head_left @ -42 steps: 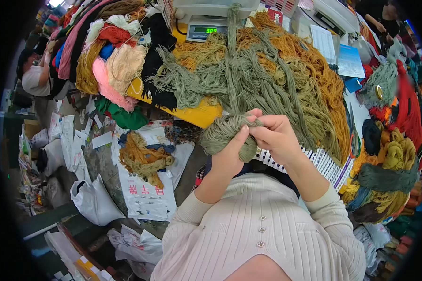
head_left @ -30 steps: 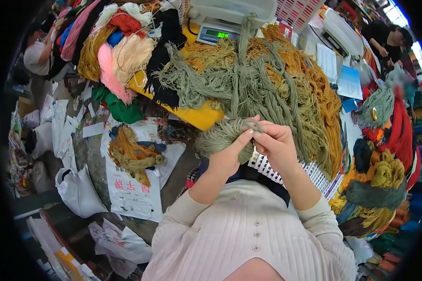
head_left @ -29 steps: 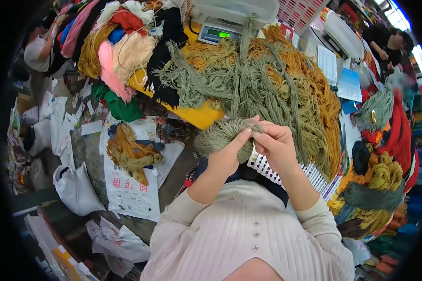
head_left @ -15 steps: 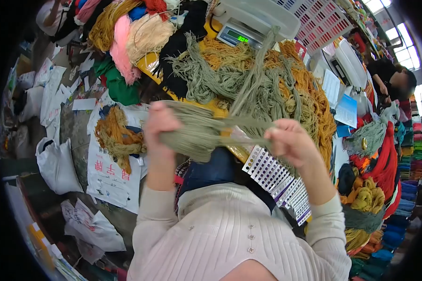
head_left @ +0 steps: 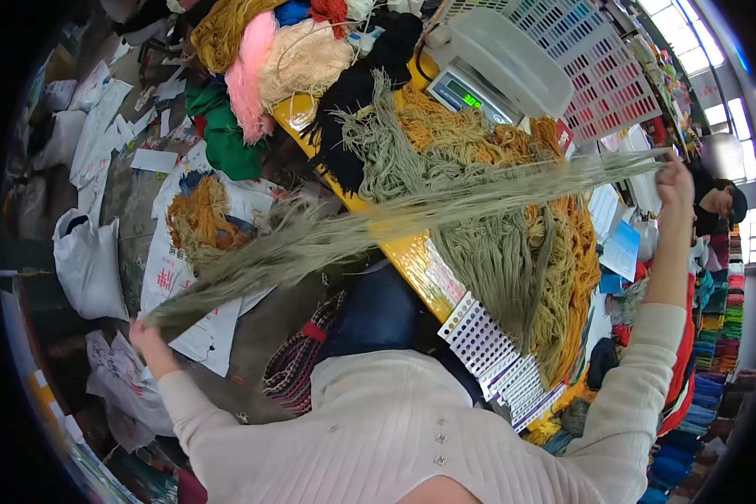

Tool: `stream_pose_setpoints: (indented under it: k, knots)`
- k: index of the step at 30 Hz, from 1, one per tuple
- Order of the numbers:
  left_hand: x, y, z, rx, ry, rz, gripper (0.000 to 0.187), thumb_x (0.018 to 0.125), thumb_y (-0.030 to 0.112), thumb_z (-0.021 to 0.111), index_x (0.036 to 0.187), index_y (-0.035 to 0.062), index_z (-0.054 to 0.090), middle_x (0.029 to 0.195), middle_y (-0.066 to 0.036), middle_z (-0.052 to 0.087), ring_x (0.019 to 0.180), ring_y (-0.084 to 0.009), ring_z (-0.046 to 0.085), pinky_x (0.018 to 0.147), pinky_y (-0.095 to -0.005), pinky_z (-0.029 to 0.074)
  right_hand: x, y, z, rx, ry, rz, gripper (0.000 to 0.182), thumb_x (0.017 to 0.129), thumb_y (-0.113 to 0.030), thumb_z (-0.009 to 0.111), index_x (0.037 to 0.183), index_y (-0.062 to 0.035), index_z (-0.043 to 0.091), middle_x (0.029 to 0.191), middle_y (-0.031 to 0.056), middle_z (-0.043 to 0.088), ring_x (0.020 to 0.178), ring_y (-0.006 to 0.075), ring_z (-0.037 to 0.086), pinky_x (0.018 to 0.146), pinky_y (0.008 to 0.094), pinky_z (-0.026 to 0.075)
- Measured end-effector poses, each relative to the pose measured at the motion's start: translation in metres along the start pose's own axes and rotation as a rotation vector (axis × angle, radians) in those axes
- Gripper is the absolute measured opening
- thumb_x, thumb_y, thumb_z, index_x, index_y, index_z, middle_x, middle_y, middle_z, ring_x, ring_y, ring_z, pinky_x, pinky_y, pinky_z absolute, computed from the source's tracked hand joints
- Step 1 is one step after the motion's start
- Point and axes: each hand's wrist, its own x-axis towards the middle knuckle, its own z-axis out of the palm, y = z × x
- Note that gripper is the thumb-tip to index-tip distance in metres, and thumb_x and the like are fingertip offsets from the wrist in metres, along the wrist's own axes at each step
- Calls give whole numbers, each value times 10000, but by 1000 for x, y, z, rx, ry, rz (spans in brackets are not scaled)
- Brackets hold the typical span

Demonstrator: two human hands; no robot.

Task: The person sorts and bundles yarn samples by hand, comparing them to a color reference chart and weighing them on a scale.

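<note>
A long grey-green skein of yarn (head_left: 378,220) stretches between my two hands, blurred by motion. Low at the left, my left hand (head_left: 149,338) is closed round one end of it. Far out to the right and higher up, my right hand (head_left: 674,181) grips the other end. Beneath the stretched strands, grey-green yarn (head_left: 487,269) and orange-brown yarn (head_left: 584,277) lie heaped on the yellow table (head_left: 407,260).
A digital scale (head_left: 470,97) bearing a clear plastic tub (head_left: 512,63) stands at the back, beside a white basket (head_left: 605,97). Punched cards (head_left: 487,344) lie at the table's near edge. White sacks (head_left: 92,265) are on the floor at left. Another person (head_left: 718,202) is at far right.
My hands have moved far apart, left hand down and left, right hand up and right. The bunched skein is now drawn out long between them.
</note>
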Motion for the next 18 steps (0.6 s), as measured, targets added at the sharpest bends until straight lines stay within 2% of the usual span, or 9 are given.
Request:
stream_pose_setpoints:
  k: [2, 5, 7, 9, 11, 12, 14, 15, 18]
  knots:
    - [-6, 15, -39, 297, 234, 145, 79, 784, 85, 413, 794, 34, 473, 578, -7, 347, 523, -108, 355, 520, -247, 310, -9, -42, 26, -7, 151, -120, 148, 835, -135, 405, 795, -27, 497, 429, -65, 301, 320, 12, 240, 286, 160, 204]
    - [-19, 22, -61, 449, 360, 169, 86, 789, 98, 427, 813, 38, 485, 536, 15, 316, 473, -89, 323, 464, -231, 280, 41, -90, 3, 86, -745, 41, 185, 861, -133, 369, 800, 4, 477, 553, -17, 410, 420, 30, 326, 323, 155, 230]
    - [-22, 7, -57, 419, 313, 94, 92, 792, 106, 436, 825, 41, 493, 508, 30, 295, 440, -76, 302, 427, -221, 260, -34, -47, 113, -65, -549, 41, 147, 857, -102, 381, 843, 7, 477, 685, 29, 472, 476, 48, 365, 354, 148, 264]
    - [-28, -18, -42, 315, 208, -36, 99, 795, 114, 445, 837, 44, 501, 480, 45, 274, 406, -63, 282, 389, -210, 241, -83, -19, 185, -159, -696, 3, 141, 848, -84, 398, 884, 33, 467, 811, 95, 516, 619, 86, 499, 456, 147, 395]
    - [-40, -47, -23, 140, 45, -228, 107, 797, 122, 454, 850, 47, 509, 452, 59, 253, 373, -50, 261, 352, -200, 221, -72, -35, 210, 10, -608, -8, 174, 854, -73, 367, 902, 80, 435, 926, 180, 503, 865, 179, 533, 649, 202, 485]
    - [-52, -59, -8, 6, -24, -364, 111, 799, 126, 459, 856, 48, 512, 438, 67, 243, 356, -43, 250, 333, -194, 211, -47, -55, 204, 129, -752, 50, 181, 849, -47, 356, 898, 119, 408, 1021, 236, 460, 1010, 261, 466, 786, 274, 475]
    - [-97, -59, 37, -394, 1, -640, 151, 794, 124, 484, 923, 48, 509, 428, 95, 198, 344, -2, 190, 314, -150, 156, 0, -89, 198, -14, -477, -185, 171, 845, -35, 356, 892, 124, 400, 1029, 238, 445, 993, 298, 466, 808, 325, 465]
    - [-119, -55, 57, -315, 17, -640, 175, 806, 131, 471, 949, 39, 509, 426, 93, 198, 337, -5, 199, 310, -145, 151, 22, -104, 193, -86, -282, -269, 177, 844, -47, 369, 884, 122, 402, 1017, 239, 449, 997, 314, 459, 813, 341, 462]
    - [-121, -69, 44, -289, -277, -768, 134, 803, 146, 484, 896, 53, 512, 430, 91, 226, 332, -13, 223, 320, -162, 199, 91, -172, 143, -155, -25, -526, 191, 829, -70, 405, 847, 121, 410, 916, 219, 483, 897, 313, 514, 831, 372, 448]
